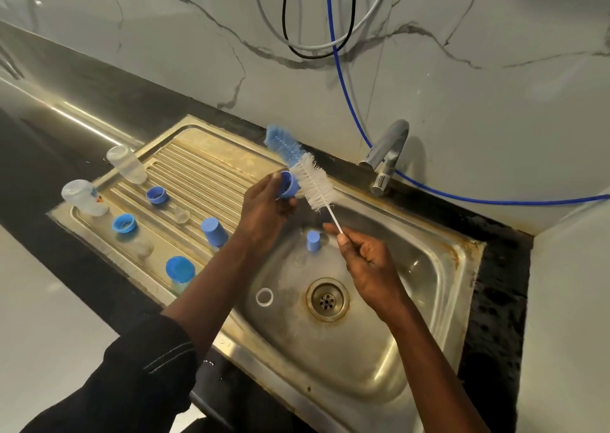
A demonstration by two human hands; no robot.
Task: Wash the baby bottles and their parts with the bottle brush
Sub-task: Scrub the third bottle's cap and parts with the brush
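My left hand [264,209] grips a small blue bottle ring [289,185] above the sink's left edge. My right hand [369,261] pinches the thin white handle of the bottle brush [303,171], whose white and blue bristles lie against the ring. Two clear bottles [127,164] [84,198] stand upside down on the drainboard [211,168]. Around them sit blue rings [156,195] [124,224], blue caps [214,232] [180,269] and clear teats [182,215]. Another blue cap [313,241] and a white sealing ring [264,297] lie in the sink basin [379,350].
The grey tap [386,155] stands at the back of the sink, with no water running. A blue hose [429,188] and grey and black cables hang along the marble wall. The drain [327,299] is in the basin's middle. Dark countertop surrounds the sink.
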